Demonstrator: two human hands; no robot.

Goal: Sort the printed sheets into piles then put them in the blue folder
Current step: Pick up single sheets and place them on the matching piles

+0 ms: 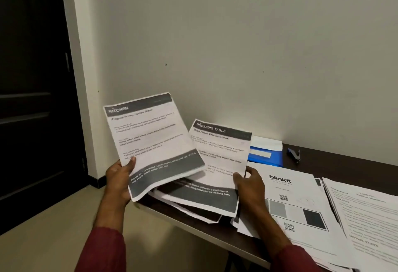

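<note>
Dark table (336, 165) against a plain wall, dark door (32, 99) at left. Blue folder (266, 158) lies at the table's back, partly hidden by the held sheets, with a stapler-like tool (294, 154) beside it. Left hand (119, 178) pinches the raised "KITCHEN" sheet (150, 138); right hand (251, 184) grips the "DRESSING TABLE" sheet (219, 164). Loose sheets (193, 210) are heaped beneath. "blinkit" sheet (295, 198) with QR codes and a text pile (366, 217) lie to the right.
</note>
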